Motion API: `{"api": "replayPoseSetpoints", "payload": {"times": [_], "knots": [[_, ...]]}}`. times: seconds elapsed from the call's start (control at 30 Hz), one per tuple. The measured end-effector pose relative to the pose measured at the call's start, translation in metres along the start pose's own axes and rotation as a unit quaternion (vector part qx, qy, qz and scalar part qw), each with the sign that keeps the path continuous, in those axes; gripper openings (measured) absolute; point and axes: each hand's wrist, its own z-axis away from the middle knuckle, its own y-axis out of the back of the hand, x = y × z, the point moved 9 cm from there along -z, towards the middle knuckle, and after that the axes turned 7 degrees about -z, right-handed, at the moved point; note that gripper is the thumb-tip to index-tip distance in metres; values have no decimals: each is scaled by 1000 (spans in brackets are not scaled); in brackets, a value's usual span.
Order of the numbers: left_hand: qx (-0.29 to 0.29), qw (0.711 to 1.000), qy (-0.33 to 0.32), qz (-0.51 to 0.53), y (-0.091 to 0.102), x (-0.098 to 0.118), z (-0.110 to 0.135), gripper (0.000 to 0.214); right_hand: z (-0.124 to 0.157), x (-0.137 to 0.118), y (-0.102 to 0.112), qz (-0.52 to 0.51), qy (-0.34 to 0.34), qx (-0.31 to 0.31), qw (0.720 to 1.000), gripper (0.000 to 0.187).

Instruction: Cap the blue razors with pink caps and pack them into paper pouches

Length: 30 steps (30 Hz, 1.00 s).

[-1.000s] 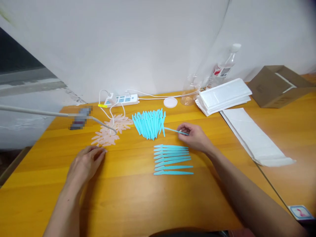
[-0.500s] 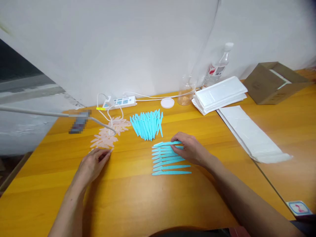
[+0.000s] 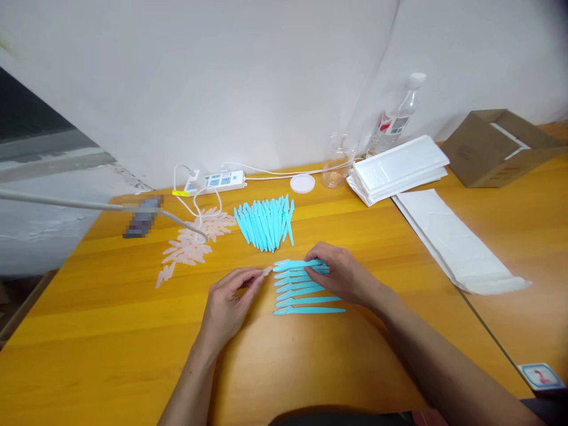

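Note:
My left hand (image 3: 231, 300) is closed in a pinch on a small pale pink blade cap (image 3: 267, 271). The cap points at the left ends of a row of turquoise eyebrow razors (image 3: 310, 310), just short of the topmost ones. Thumb and fingers of my right hand (image 3: 337, 273) close on the handle of a turquoise eyebrow razor (image 3: 295, 264) at the top of that row; part of its handle is hidden. Beyond the row lies a fanned pile of more turquoise razors (image 3: 265, 225). Loose pink blade caps (image 3: 187, 253) are scattered to the left.
A white power strip (image 3: 226, 180) with cables lies by the wall, one cable crossing the caps. Behind are a round lid (image 3: 302, 183), a clear jar (image 3: 333, 168) and a bottle (image 3: 393, 127). White packets (image 3: 399, 168) and a cardboard box (image 3: 483, 154) sit at right.
My left hand has moved right from the pink caps to the razor row, carrying one cap. My right hand has shifted slightly down with its razor.

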Motion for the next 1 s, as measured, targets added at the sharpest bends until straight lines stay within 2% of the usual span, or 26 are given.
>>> {"api": "replayPoseSetpoints", "payload": {"times": [0.17,0.33,0.47,0.6,0.73,0.83,0.9,1.0], "knots": [[14,1000,-7,15,-1,6,-1,13,0,-1,1,-14,6,5,1000,5],[47,999,-6,11,10,5,0,13,2,2,4,-19,-3,7,1000,5],[21,999,-27,7,7,9,-1,14,1,-1,3,-23,3,2,1000,5],[-2,999,-39,21,-3,18,-2,14,3,-14,-2,-18,39,-10,999,4],[-42,997,-59,-5,-13,29,13,20,27,-30,-12,18,53,-11,998,5],[-79,989,-115,-42,-20,41,36,31,57,-39,-27,34,43,-12,998,8],[-87,983,-149,-64,-23,46,51,30,74,-41,-38,43,30,-13,999,10],[-76,979,-162,-101,-25,46,65,26,88,-43,-44,84,22,9,996,8]]}}
